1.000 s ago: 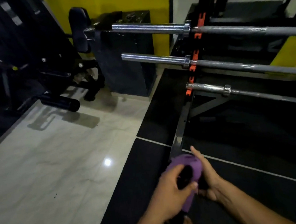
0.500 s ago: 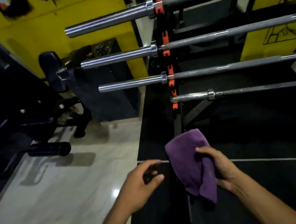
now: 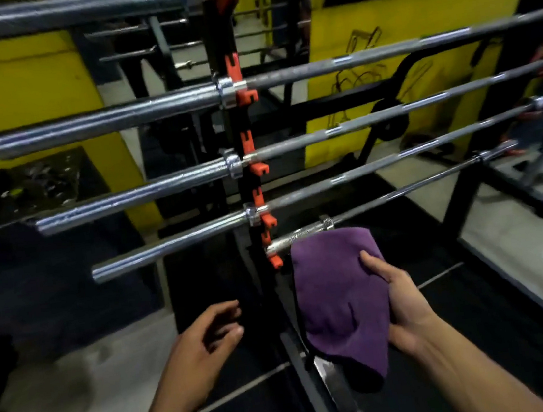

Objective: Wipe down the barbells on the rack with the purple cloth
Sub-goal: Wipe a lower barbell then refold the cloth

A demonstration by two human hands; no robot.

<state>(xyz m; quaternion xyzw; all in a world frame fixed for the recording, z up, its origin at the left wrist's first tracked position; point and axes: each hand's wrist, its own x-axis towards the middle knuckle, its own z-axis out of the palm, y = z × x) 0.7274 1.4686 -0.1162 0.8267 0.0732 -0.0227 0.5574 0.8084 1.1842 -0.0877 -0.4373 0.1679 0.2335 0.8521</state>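
Left hand (image 3: 207,335): hanging free at near centre-left, fingers loosely curled and gripping nothing; it is sitting well apart from the cloth and the bars, probably waiting to steady a bar end or take a share of the cloth.

Rack upright (image 3: 240,161): standing at centre, black with orange hooks (image 3: 247,96) facing the viewer; each hook is cradling a bar just inside its collar, so the thick sleeves are jutting out left, open to a wipe.

Barbells (image 3: 107,122): lying level in a stack of tiers, running from the left sleeves across to the far right; the steel is looking dull grey and blotchy, with brighter bands along the shafts.

Lowest bar (image 3: 296,237): sitting nearest, its short rough sleeve end poking out just above the cloth.

Purple cloth (image 3: 339,300): hanging bunched at near centre, its top edge coming right up under the lowest bar's sleeve, though contact is unclear; it is looking soft, thick and dry, drooping in folds below the hand, seemingly being offered up for a first wipe.

Right hand (image 3: 402,302): holding the cloth from its right side, thumb pressing on the front, fingers hidden behind.
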